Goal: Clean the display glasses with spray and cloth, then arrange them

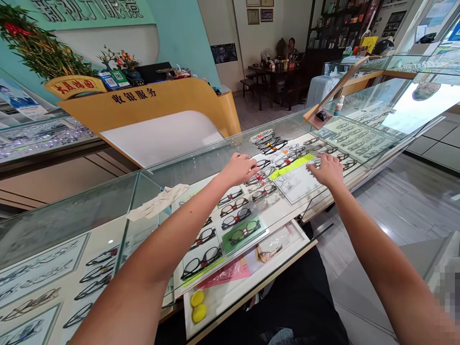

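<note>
My left hand [240, 168] is over the glass display counter, beside a group of eyeglasses [264, 164], with its fingers bent and apart. No object shows in it. My right hand [328, 171] hovers with spread, bent fingers near more eyeglasses [349, 165] on the right, and it too appears to hold nothing. Between the hands lies a white display board [298, 183] with a yellow-green strip [293, 166]. Rows of dark-framed eyeglasses [233, 207] lie closer to me. One eyeglass frame [244, 232] rests on a green card.
Below the counter an open drawer [247, 306] holds yellow round caps [198, 306], a pink paper [230, 274] and a plastic packet [271, 245]. A crumpled cloth [158, 202] lies on the glass at left. A wooden mirror stand [334, 93] and a spray bottle [338, 106] stand at right.
</note>
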Tool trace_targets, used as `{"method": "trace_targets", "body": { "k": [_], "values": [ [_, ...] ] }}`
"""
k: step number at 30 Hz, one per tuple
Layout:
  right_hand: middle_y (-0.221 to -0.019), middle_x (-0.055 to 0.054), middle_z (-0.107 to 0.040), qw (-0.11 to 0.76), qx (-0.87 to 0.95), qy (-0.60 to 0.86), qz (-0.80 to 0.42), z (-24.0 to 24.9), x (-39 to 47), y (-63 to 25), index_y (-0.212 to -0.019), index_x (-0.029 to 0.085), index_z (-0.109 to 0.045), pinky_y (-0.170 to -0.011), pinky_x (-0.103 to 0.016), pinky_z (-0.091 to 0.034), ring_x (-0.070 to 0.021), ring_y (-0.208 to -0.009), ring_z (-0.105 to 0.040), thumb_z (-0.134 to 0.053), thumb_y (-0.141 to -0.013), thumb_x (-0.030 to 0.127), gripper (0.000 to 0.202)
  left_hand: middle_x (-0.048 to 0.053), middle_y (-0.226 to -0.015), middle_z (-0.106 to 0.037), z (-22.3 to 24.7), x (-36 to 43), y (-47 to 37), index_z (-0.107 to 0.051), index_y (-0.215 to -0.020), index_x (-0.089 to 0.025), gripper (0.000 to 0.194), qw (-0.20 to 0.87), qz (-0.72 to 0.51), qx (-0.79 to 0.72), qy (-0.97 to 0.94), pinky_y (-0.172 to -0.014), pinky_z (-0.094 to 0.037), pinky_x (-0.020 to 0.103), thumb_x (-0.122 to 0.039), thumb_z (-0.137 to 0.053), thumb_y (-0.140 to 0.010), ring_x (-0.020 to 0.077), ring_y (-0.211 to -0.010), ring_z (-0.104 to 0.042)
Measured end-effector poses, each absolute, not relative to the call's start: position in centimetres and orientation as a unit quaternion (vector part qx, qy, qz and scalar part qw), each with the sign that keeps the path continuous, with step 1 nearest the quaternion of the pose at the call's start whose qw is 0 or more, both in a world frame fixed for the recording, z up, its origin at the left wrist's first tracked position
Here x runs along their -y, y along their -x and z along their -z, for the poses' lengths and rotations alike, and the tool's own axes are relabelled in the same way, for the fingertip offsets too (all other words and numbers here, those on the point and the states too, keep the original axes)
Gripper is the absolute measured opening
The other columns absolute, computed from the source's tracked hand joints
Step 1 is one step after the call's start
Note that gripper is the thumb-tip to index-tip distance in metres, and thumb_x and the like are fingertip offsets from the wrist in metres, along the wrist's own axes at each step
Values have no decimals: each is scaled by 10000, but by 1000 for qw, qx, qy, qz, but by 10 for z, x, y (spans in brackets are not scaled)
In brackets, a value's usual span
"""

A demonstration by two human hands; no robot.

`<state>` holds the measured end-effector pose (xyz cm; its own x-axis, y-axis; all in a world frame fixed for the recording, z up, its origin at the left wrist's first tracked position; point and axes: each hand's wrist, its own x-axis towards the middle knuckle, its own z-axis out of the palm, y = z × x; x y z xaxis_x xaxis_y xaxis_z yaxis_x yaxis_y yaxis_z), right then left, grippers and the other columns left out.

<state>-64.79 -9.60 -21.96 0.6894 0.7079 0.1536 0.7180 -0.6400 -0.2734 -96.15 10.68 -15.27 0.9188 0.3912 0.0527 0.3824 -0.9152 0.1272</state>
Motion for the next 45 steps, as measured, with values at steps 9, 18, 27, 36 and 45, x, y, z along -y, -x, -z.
{"method": "trace_targets", "body": {
  "k": [9,18,27,36,45],
  "values": [
    [-1762,-244,-471,164,398,902,19,224,96,645,-1660,134,-553,-1309,-604,-334,-451,-1620,-400,-515,-1053,703,834,149,-1183,-818,153,-108,966,-737,-1090,-229,471,12,-30,-148,-988,-1205,-325,542,-448,-324,-1141,343,-1459,-586],
    [-1784,-240,-448,159,394,905,10,220,96,648,-1672,130,-547,-1319,-606,-338,-453,-1633,-397,-502,-1058,714,849,164,-1127,-802,158,-84,956,-671,-1218,-198,455,-4,-26,-228,-973,-1106,-395,500,-603,-610,-1020,380,-1185,-678],
    [-1765,-240,-470,170,396,902,10,221,97,646,-1663,133,-565,-1312,-608,-338,-459,-1625,-406,-508,-1048,718,851,196,-1097,-813,169,-72,948,-643,-1234,-185,331,-22,-47,-282,-958,-1066,-407,516,-457,-533,-1080,397,-1199,-690],
    [-1749,-232,-486,185,399,898,16,225,95,643,-1654,140,-573,-1302,-617,-331,-462,-1599,-414,-532,-1033,713,846,183,-1186,-801,169,-65,948,-631,-1219,-201,290,-14,-80,-293,-953,-1071,-418,517,-443,-574,-1069,396,-1244,-651],
    [-1536,-252,-634,230,371,899,43,227,97,639,-1406,121,-717,-1200,-560,-447,-441,-1427,-541,-505,-1034,539,598,129,-969,-734,157,-19,1000,-536,-783,-237,266,-16,-187,-268,-945,-943,-425,498,-228,-518,-1048,326,-1057,-628]
  ]
}}
